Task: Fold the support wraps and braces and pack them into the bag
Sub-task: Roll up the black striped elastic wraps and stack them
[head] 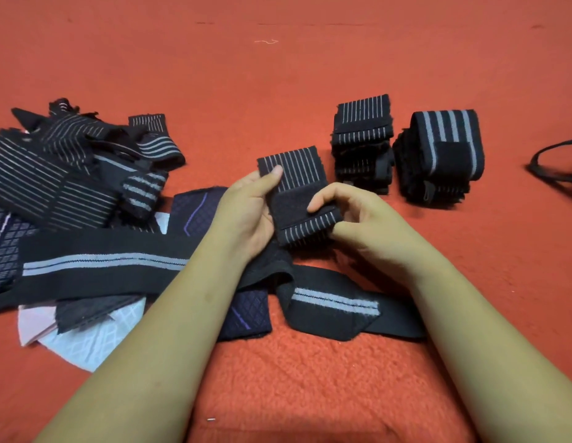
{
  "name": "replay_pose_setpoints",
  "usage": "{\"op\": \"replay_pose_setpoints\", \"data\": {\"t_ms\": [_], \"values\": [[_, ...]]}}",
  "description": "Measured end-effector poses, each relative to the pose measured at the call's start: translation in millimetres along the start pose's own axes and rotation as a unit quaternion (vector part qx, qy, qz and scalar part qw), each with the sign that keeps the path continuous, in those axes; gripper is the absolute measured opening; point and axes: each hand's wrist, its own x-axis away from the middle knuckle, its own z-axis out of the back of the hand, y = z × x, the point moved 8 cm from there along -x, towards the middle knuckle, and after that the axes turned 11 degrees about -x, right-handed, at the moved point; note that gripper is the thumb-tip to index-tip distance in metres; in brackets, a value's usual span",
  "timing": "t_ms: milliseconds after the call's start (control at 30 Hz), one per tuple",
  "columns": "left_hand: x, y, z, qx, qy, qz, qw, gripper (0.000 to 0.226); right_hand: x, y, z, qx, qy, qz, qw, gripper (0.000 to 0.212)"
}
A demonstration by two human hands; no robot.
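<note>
A folded black wrap with thin grey stripes (294, 174) is held up in the middle of the view. My left hand (246, 212) grips its left edge, thumb on the striped top. My right hand (351, 215) pinches its lower right edge, thumb on the black fastening patch. Behind it to the right stand two stacks of folded wraps: a thin-striped stack (361, 142) and a broad-striped stack (444, 155). A heap of unfolded wraps and braces (64, 174) lies at the left. A long black strap with a grey band (102, 263) runs under my forearms.
Everything lies on a red fleece blanket (310, 362). A purple-lined quilted brace (195, 209) and white quilted pieces (86, 340) sit at the lower left. A black cord or strap loop (550, 167) shows at the right edge. No bag body is in view.
</note>
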Motion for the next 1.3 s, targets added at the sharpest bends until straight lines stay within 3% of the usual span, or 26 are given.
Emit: {"op": "replay_pose_setpoints", "data": {"t_ms": [100, 200, 267, 367, 467, 600, 700, 833, 900, 1000, 1167, 1300], "values": [[-1, 6, -2, -0.001, -0.022, -0.047, 0.999, 0.021, -3, 6, 4, -0.055, 0.066, -0.019, 0.996, 0.019], [5, 13, -12, 0.028, -0.065, -0.087, 0.994, 0.023, -1, -5, 14, 0.011, 0.198, 0.032, 0.980, 0.013], [8, 15, -18, 0.040, -0.083, -0.105, 0.990, 0.023, -4, -4, 8, -0.015, 0.161, 0.041, 0.986, 0.018], [9, 16, -21, 0.026, -0.092, -0.119, 0.988, 0.021, -6, 0, 2, 0.035, 0.104, 0.045, 0.993, 0.031], [11, 16, -26, -0.015, -0.108, -0.138, 0.984, 0.022, -3, -7, 7, 0.037, 0.141, 0.061, 0.987, 0.039], [15, 3, -35, -0.151, -0.116, -0.121, 0.974, 0.025, 7, -26, 17, 0.080, 0.193, 0.120, 0.971, 0.019], [16, -7, -35, -0.319, -0.119, -0.109, 0.934, 0.021, 16, -33, 26, 0.131, 0.219, 0.142, 0.957, 0.013], [28, -16, -53, -0.444, -0.189, -0.089, 0.871, 0.021, 35, -36, 57, 0.081, 0.246, 0.094, 0.961, 0.010], [33, -20, -60, -0.458, -0.233, -0.092, 0.853, 0.029, 50, -41, 76, 0.075, 0.272, 0.077, 0.956, 0.009], [32, -20, -59, -0.440, -0.247, -0.097, 0.858, 0.046, 72, -63, 104, 0.079, 0.314, 0.083, 0.942, 0.009], [30, -24, -55, -0.468, -0.240, -0.116, 0.843, 0.019, 67, -114, 158, 0.170, 0.424, 0.115, 0.882, 0.006], [23, -21, -46, -0.497, -0.201, -0.141, 0.832, 0.011, 23, -119, 184, 0.215, 0.424, 0.084, 0.876, 0.009]]}}
